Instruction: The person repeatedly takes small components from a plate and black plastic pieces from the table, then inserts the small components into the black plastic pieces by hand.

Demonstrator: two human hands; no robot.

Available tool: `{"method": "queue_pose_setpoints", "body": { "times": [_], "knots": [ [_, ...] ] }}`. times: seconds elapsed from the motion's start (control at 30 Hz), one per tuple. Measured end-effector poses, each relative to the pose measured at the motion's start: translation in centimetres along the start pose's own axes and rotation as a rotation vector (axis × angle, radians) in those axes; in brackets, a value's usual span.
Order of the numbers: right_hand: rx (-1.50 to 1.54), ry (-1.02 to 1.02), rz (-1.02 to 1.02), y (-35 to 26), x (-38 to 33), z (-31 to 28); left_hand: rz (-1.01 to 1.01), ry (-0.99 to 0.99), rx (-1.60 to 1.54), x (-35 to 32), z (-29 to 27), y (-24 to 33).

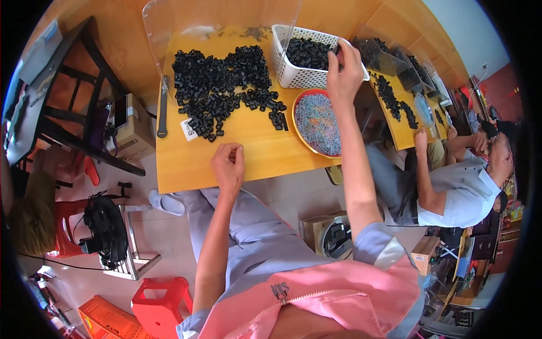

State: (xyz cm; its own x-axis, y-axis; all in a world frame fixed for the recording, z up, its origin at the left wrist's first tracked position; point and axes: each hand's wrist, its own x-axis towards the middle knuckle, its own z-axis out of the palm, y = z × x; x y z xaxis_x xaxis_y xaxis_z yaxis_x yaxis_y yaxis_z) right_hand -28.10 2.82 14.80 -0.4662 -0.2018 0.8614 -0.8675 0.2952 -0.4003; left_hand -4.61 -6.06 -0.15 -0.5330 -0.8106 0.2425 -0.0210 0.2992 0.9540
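Observation:
My left hand [228,166] is above the front edge of the yellow table [265,155], its thumb and fingers pressed together. Whatever it pinches, if anything, is too small to make out. Over the right end of a white perforated basket [307,79], my right hand [345,73] is closed, with a small black plastic part [337,49] at its fingertips. More black parts [307,53] fill the basket. A large pile of the same parts [217,79] spreads over the table. Beside my right forearm sits a round red-and-yellow tray [295,127] of small, clear bluish pieces [319,121].
A clear plastic panel [217,14] rises behind the pile. A dark strap-like tool [163,113] and a white paper tag [188,129] lie at the table's left. On the right, a co-worker [460,186] sits at another table [403,133]. A red stool [161,305] stands lower left.

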Motion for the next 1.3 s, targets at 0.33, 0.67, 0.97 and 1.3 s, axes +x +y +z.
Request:
{"method": "queue_pose_setpoints", "body": {
  "times": [0.33,0.67,0.97,1.3],
  "knots": [
    [-0.068,-0.380,0.296,5.6,-4.6,-0.3,0.032,0.028,0.000,-0.1,0.0,-0.2],
    [-0.242,-0.651,-0.112,2.1,-9.6,3.6,0.025,0.016,-0.003,0.2,0.3,-0.4],
    [-0.456,-0.795,0.037,2.9,-9.7,8.0,0.043,0.011,0.023,0.1,0.5,-0.1],
    [0.288,-0.708,0.317,-4.7,-13.4,2.8,-0.031,-0.058,-0.291,0.2,-0.3,-0.3]
  ]
}}
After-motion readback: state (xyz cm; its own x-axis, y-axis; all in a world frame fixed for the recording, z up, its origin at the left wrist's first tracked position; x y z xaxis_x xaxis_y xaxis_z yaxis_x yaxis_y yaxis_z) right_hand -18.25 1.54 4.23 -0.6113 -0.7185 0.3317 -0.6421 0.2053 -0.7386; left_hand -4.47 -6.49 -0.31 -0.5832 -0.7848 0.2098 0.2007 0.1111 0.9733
